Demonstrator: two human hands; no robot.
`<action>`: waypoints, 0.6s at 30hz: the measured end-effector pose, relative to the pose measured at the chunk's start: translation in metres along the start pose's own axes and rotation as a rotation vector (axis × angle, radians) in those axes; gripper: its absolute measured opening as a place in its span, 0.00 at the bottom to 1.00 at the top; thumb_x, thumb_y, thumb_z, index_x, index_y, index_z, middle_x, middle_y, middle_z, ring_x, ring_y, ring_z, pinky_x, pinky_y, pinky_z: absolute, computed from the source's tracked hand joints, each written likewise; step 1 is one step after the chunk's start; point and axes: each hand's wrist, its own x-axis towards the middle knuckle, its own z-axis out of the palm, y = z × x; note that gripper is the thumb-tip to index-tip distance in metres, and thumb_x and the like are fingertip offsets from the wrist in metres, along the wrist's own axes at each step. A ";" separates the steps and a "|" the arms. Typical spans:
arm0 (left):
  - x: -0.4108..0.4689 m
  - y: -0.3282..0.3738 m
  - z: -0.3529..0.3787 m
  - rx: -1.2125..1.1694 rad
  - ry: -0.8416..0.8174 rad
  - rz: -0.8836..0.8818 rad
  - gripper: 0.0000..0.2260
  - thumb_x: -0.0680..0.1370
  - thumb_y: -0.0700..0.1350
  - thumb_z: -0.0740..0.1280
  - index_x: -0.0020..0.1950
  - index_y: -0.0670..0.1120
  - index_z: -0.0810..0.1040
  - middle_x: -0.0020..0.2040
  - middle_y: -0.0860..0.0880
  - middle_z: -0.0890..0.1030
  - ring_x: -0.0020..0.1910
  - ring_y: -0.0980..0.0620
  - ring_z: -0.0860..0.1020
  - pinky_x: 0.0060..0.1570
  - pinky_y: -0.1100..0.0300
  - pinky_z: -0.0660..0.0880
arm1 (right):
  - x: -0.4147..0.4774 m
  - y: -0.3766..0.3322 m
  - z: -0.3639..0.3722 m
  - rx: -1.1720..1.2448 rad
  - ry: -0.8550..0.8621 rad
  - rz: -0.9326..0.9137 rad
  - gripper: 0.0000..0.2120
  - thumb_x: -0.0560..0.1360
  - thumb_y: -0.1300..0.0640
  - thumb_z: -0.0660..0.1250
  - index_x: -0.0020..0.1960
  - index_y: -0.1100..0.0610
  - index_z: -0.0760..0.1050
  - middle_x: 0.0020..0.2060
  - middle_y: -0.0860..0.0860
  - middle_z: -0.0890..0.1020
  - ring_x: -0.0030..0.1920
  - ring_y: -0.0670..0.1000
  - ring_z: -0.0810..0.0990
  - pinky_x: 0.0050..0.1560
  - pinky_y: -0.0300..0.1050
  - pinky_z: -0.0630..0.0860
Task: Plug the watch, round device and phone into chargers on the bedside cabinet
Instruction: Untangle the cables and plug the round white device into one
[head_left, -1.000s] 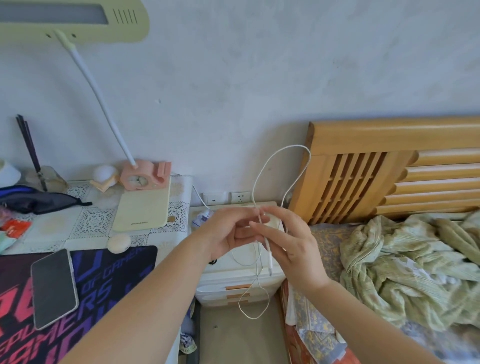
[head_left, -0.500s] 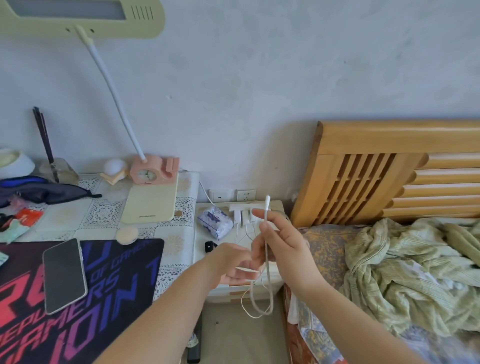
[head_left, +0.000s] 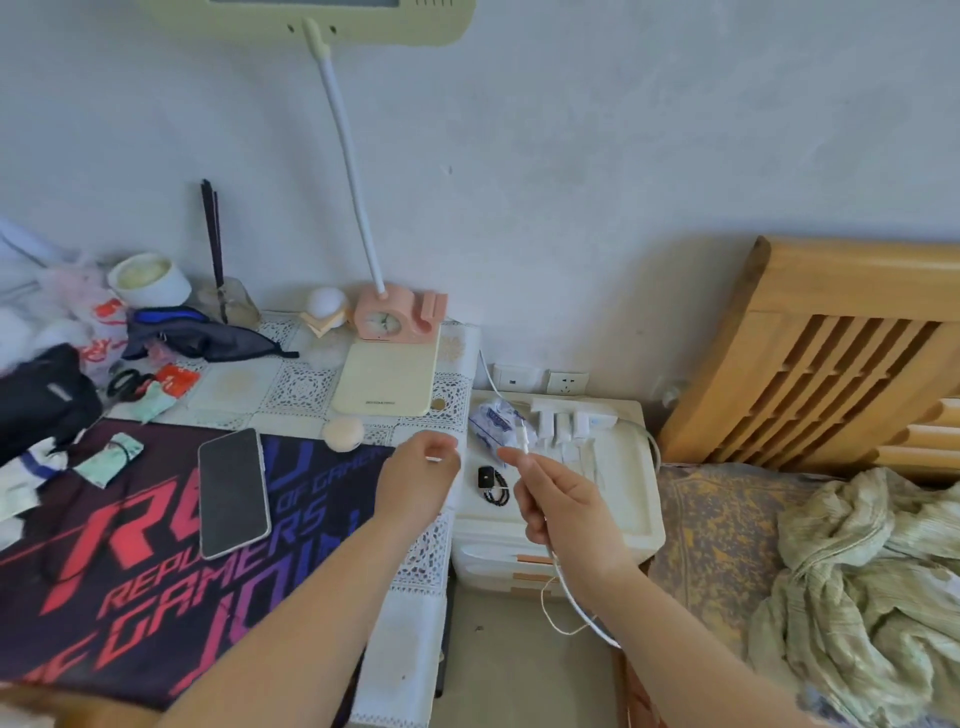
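Note:
My right hand (head_left: 566, 514) pinches a white charging cable (head_left: 563, 587) with its plug end (head_left: 524, 436) pointing up, over the white bedside cabinet (head_left: 636, 499). The cable droops in a loop below my wrist. My left hand (head_left: 418, 478) hovers over the desk's right edge with fingers loosely curled and nothing in them. On the cabinet top a black watch (head_left: 491, 482) lies near several white chargers on a power strip (head_left: 563, 423). The phone (head_left: 234, 493) lies face up on the dark desk mat. A peach round device (head_left: 343, 433) sits just beyond the mat.
A pale green lamp base (head_left: 387, 382) and pink clock (head_left: 382, 319) stand at the desk's back. A tissue packet (head_left: 491, 423) lies on the cabinet. Wall sockets (head_left: 566, 383) sit behind it. The wooden headboard (head_left: 831, 353) and rumpled green blanket (head_left: 872, 587) are on the right.
My left hand has let go of the cable and moved left toward the desk. My right hand still holds the cable, now lower. The view has turned left.

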 end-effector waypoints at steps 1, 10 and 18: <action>0.005 -0.008 -0.009 0.039 0.027 0.018 0.10 0.75 0.44 0.65 0.55 0.49 0.79 0.51 0.53 0.80 0.50 0.54 0.78 0.49 0.61 0.69 | 0.003 0.002 0.010 0.001 -0.014 0.003 0.10 0.80 0.55 0.61 0.52 0.51 0.81 0.28 0.48 0.69 0.28 0.47 0.61 0.29 0.39 0.58; 0.070 -0.076 -0.079 0.363 0.200 -0.027 0.19 0.76 0.48 0.65 0.66 0.45 0.72 0.65 0.43 0.72 0.60 0.41 0.74 0.58 0.48 0.73 | 0.047 0.031 0.074 0.069 -0.065 0.048 0.10 0.79 0.61 0.61 0.55 0.53 0.79 0.31 0.50 0.76 0.28 0.45 0.70 0.33 0.39 0.68; 0.107 -0.102 -0.071 0.602 0.189 -0.137 0.27 0.75 0.63 0.59 0.63 0.43 0.73 0.61 0.42 0.74 0.60 0.39 0.72 0.53 0.45 0.73 | 0.078 0.060 0.085 0.047 0.003 0.142 0.12 0.78 0.60 0.64 0.58 0.49 0.79 0.34 0.50 0.76 0.30 0.46 0.70 0.36 0.38 0.70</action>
